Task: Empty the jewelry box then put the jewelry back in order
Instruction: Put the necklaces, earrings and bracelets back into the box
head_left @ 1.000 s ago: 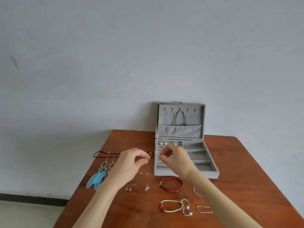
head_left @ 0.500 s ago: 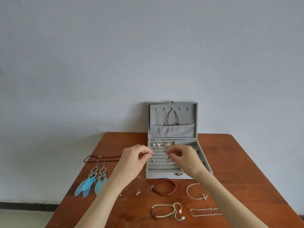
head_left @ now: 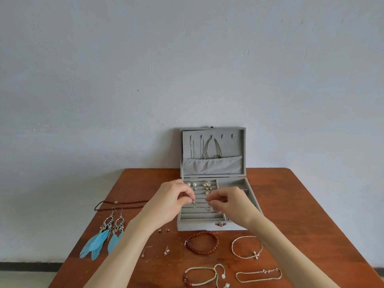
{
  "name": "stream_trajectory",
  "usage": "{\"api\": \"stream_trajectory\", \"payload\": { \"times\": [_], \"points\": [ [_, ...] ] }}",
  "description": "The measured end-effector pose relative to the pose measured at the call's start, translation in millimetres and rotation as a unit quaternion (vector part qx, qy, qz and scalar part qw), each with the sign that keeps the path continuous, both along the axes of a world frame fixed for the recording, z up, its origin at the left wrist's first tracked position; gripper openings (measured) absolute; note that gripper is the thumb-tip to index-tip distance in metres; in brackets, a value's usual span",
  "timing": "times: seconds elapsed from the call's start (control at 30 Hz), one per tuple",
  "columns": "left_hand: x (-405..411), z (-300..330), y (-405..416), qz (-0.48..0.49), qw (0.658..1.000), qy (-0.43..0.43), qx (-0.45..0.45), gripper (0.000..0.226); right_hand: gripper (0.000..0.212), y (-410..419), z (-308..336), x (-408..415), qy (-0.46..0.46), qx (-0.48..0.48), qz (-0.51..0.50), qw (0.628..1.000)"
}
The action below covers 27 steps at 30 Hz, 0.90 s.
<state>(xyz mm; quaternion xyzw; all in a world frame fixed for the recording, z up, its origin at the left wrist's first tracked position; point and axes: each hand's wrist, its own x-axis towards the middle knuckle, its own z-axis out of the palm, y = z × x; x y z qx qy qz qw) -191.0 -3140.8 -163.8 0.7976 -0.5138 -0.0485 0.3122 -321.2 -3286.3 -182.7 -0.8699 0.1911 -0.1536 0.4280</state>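
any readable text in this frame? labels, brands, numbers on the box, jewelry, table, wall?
None readable.
Jewelry box: no label; its front clasp is too small to tell any marking.
Wall: only scuffs, no writing.
Table and bracelets such as the red bead bracelet: no text.

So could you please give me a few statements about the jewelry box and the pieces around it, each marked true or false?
1. The jewelry box lid stands open. True.
2. The blue feather earrings lie inside the box. False: they lie on the table, left of the box.
3. The left hand and right hand each pinch a small earring over the slotted rows. True.
4. The red bead bracelet hangs in the lid. False: it lies on the table before the box.
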Motion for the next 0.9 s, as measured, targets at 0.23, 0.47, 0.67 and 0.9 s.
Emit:
{"api": "stream_trajectory", "payload": {
  "times": [0.23,0.47,0.67,0.9],
  "points": [
    [6,-6,3,-0.046,0.996,0.063,0.041,0.016,0.020,-8,7,11,0.080,-0.010,0.081,0.993],
    [36,-33,-17,-0.023,0.999,0.013,0.027,0.012,0.015,-20,2,47,0.138,-0.051,0.087,0.985],
    [55,-44,-41,-0.027,0.995,-0.098,-0.022,0.009,0.015,-24,-2,71,0.121,-0.086,0.064,0.987],
    [59,-45,-48,-0.024,0.992,-0.126,-0.004,0.009,0.019,-24,4,79,0.141,-0.100,0.065,0.983]
  ]
}}
